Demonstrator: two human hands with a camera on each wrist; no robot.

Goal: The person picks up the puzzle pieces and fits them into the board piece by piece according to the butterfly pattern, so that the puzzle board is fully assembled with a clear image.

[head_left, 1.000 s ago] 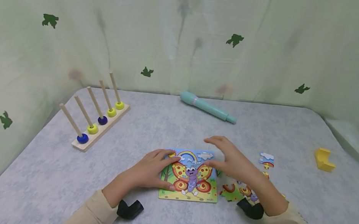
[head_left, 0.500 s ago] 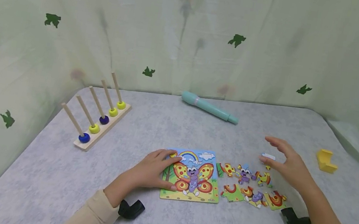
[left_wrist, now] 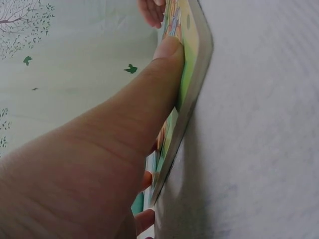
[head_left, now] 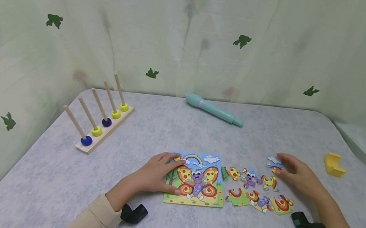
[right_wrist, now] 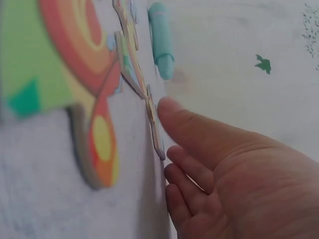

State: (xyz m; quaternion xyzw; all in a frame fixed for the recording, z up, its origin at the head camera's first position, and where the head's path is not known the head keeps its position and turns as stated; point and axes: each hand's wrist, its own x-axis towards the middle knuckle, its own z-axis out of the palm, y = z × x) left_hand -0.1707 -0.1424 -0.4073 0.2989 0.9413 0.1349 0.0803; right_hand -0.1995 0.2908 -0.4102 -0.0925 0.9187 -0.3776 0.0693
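My left hand (head_left: 153, 172) rests on the left part of a butterfly puzzle board (head_left: 204, 196), thumb and fingers spread over its face. In the left wrist view the thumb (left_wrist: 167, 50) lies flat along the board. My right hand (head_left: 301, 179) is at a sky-and-rainbow puzzle piece (head_left: 273, 163), with index fingertip and thumb tip at its upper and lower right. In the right wrist view the thumb is close over the flat piece (right_wrist: 153, 124), the other fingers loosely bent. Several more puzzle pieces (head_left: 263, 203) lie in two rows between board and right hand.
A wooden peg stand (head_left: 106, 130) with blue and yellow rings stands at the left. Toward the back lies a turquoise toy microphone (head_left: 215, 110). A small yellow block shaped like a chair (head_left: 333, 165) is at the far right. Behind the table hangs a leaf-patterned curtain (head_left: 285, 46).
My right hand has moved right from over the board, then down to the sky piece, uncovering the other pieces. The left hand has stayed on the board.
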